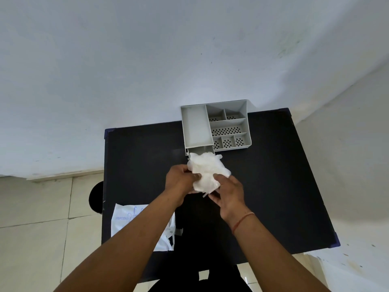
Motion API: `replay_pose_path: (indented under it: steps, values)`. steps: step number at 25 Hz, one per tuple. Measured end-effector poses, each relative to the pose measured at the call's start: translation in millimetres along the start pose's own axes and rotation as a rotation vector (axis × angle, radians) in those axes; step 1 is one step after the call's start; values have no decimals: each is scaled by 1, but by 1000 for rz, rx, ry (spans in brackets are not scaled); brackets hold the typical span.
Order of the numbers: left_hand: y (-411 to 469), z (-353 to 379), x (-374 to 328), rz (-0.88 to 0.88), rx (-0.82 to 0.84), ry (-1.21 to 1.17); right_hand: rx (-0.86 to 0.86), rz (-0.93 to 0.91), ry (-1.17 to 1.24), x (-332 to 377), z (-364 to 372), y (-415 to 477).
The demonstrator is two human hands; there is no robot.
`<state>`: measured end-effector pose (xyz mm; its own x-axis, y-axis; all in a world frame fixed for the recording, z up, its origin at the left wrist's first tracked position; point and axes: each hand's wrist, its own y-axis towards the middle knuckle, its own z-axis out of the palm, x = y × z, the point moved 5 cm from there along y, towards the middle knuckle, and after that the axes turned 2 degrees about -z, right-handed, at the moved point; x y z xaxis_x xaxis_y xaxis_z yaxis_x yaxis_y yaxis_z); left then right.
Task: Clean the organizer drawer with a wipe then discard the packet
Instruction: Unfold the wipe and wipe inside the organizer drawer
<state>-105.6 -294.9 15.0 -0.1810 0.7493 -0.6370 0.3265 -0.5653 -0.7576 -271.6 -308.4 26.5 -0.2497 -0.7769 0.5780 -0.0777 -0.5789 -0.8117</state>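
A grey plastic organizer (214,125) with several compartments stands at the far edge of the black table (273,175). Its drawer (200,150) is pulled out a little toward me at the front left. Just in front of the drawer, my left hand (181,182) and my right hand (230,194) both grip a crumpled white wipe (207,172) held above the table. A flat white packet (130,220) with blue print lies at the near left of the table, partly under my left forearm, its right end torn open.
The table stands against a pale wall. Beige floor tiles show to the left. A dark round object (95,197) sits by the table's left edge. A thin red thread circles my right wrist.
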Motion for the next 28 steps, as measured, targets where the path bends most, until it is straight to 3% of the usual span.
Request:
replay_pose_path:
  steps: [4,8,12,14,17,22,25,28]
  values:
    - [24,-4,-14,81,-30,208,-56,-197,-506,32,-6,16]
    - [41,1,-44,337,-172,749,-19,-595,-995,55,21,36]
    - [52,21,-58,475,-206,1094,-75,-859,-1457,49,45,49]
    - [53,26,-55,484,-206,1193,-85,-849,-1604,45,46,59]
    - [44,21,-46,499,-216,1134,-84,-828,-1670,47,39,63]
    - [25,0,-29,663,-257,952,-59,-1064,-1675,53,37,49]
    - [23,8,-23,638,-153,1057,145,-833,-1872,40,36,64]
    - [30,20,-21,548,-74,1175,278,-602,-1858,36,30,76]
